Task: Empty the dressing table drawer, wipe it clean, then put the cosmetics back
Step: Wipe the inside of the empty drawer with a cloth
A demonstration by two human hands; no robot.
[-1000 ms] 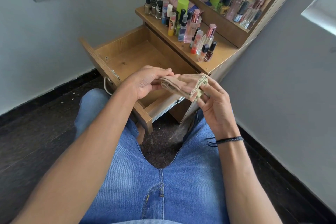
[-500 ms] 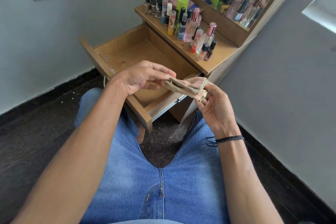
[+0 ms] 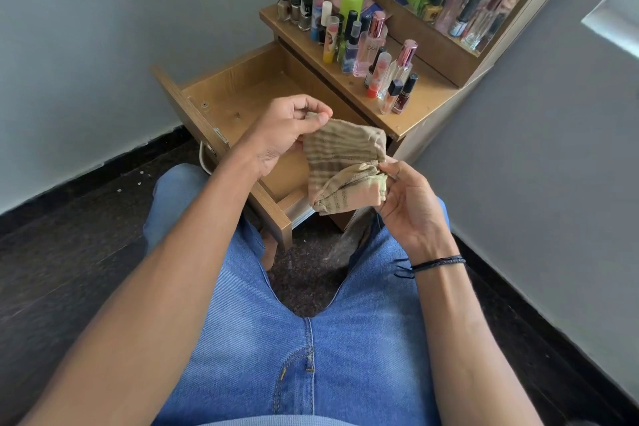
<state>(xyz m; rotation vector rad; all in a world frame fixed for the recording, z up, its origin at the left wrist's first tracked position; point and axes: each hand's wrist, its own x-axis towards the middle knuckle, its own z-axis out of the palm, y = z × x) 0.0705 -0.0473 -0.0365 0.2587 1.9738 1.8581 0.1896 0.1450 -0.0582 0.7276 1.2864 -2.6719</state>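
Just past your knees, your right hand (image 3: 411,207) pinches the bunched lower edge of the cloth (image 3: 342,169), crumpled beige with brown stripes. Your left hand (image 3: 287,130) pinches its top corner. Behind it the drawer (image 3: 242,93) stands pulled out, its wooden floor showing. Cosmetics (image 3: 370,45) crowd the dressing table top (image 3: 428,93), their labels too small to read.

Light/img quality: soft, even, med-bright daylight; weak shadow beneath drawer (image 3: 242,97) on dark floor (image 3: 69,252); strong wide-angle bend twd edges; centre sharp, corners softer.
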